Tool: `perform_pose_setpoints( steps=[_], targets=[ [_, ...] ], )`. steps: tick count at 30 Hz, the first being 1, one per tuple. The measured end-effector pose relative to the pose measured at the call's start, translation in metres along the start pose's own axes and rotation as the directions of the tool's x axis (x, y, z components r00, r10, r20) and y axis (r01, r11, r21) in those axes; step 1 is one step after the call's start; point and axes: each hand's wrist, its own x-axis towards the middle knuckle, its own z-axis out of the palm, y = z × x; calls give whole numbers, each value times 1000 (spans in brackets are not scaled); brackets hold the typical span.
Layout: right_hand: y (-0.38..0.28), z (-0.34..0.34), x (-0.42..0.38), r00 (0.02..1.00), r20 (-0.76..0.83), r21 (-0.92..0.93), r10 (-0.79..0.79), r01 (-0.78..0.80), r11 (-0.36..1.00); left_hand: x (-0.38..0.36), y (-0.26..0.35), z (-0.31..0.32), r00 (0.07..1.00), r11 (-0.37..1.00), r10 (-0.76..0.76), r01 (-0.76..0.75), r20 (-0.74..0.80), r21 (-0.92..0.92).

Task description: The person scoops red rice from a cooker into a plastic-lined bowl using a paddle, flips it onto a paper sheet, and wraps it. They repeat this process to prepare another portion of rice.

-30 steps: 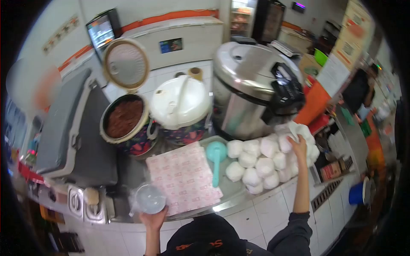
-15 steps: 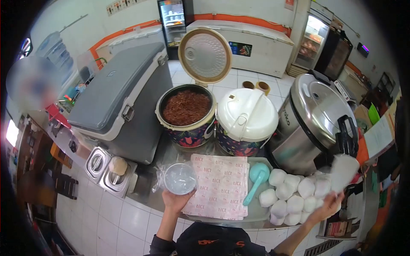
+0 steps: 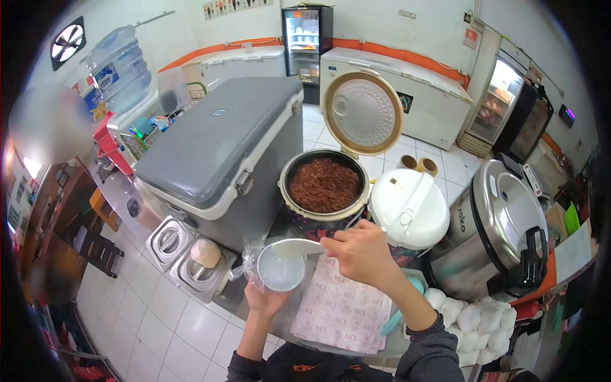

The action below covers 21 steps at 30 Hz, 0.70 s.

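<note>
Right grip (image 3: 359, 249) closed on white spoon (image 3: 296, 247) over left-held cup (image 3: 280, 270).

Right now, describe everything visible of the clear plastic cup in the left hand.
The clear round plastic cup is held upright from below by the left hand, over the counter edge. It looks thin and see-through, with what seems a crinkled clear bag around it. The right hand holds a white spoon-like scoop whose end lies over its rim. Contents cannot be told.
</note>
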Motion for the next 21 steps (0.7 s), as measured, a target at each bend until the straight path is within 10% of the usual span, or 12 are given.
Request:
perform_pose_setpoints(
  steps=[3, 11, 18, 21],
  targets=[
    [-16, 54, 20, 974, 70, -94, -214, 220, 971, 11, 10, -4, 999, 999, 2, -1, -40, 37],
    [-8, 66, 53, 977, 11, -206, -214, 212, 955, 37, 31, -9, 999, 998, -34, 33, 9, 46],
    [124, 48, 118, 977, -75, -322, 200, -214, 922, 65, 35, -58, 986, 922, -139, 97, -87, -376],
    [190, 96, 137, 985, -8, -533, 174, -151, 833, 79, 28, -75, 982, 884, -162, 101, -97, -456]
  ],
)
